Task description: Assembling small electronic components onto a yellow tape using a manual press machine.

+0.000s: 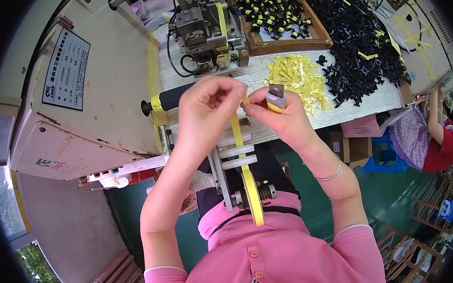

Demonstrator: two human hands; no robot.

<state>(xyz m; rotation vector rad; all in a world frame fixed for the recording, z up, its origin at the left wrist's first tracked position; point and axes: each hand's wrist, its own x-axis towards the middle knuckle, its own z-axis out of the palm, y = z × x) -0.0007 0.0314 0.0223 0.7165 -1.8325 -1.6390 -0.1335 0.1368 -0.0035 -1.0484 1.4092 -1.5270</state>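
Note:
A strip of yellow tape [237, 130] runs up from a tape roll [253, 199] in front of my waist, past several white guide rollers [239, 162]. My left hand [211, 106] is closed, thumb and fingers pinched at the tape's upper end. Close beside it, the thumb and forefinger of my right hand [286, 118] meet at the same tape end. That hand also grips a short yellow-handled tool [275, 98] with a grey wrapping and a flat, dark metal end pointing away from me; its exact kind is unclear.
Beyond my hands stand a metal machine [204, 36] and a wooden tray [290, 45] of black parts with yellow tape. Cut yellow strips [298, 80] and black plastic parts [356, 55] lie in piles. A beige cabinet [102, 61] rises at left; another person [436, 134] is far right.

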